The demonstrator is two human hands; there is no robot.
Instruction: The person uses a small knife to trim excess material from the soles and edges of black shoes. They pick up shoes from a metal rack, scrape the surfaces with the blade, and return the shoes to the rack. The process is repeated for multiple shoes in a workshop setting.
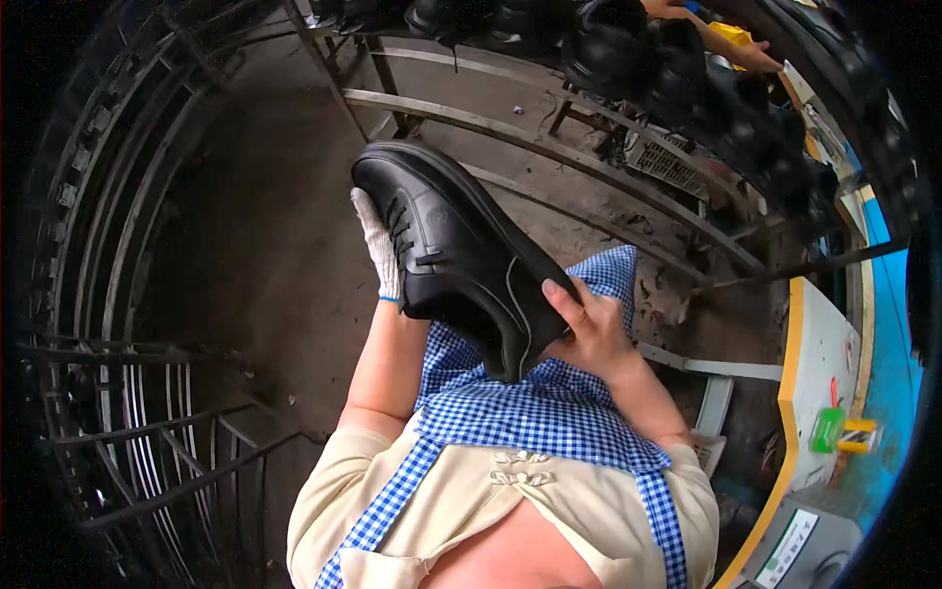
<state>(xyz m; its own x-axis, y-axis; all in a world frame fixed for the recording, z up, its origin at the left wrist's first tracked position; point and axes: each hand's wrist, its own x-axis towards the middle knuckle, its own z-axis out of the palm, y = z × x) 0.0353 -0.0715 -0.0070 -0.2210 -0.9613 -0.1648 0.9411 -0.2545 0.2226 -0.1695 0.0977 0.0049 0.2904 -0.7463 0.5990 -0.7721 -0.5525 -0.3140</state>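
Note:
A black lace-up shoe (446,231) is held up in front of my apron, tilted, with its toe toward the upper left and its heel and opening toward me. My left hand (376,240), in a white knit glove with a blue cuff edge, grips the shoe at the toe and lace side; part of its fingers is hidden behind the shoe. My bare right hand (592,329) holds the sole edge near the heel, thumb on the near side. The blue checked apron (530,417) lies just below the shoe.
A rack with metal rails (549,142) runs across the far side, with several black shoes (603,49) on top. Another person's hand (751,56) shows at the upper right. A yellow-edged bench (814,383) stands right; dark metal racks (167,432) stand left.

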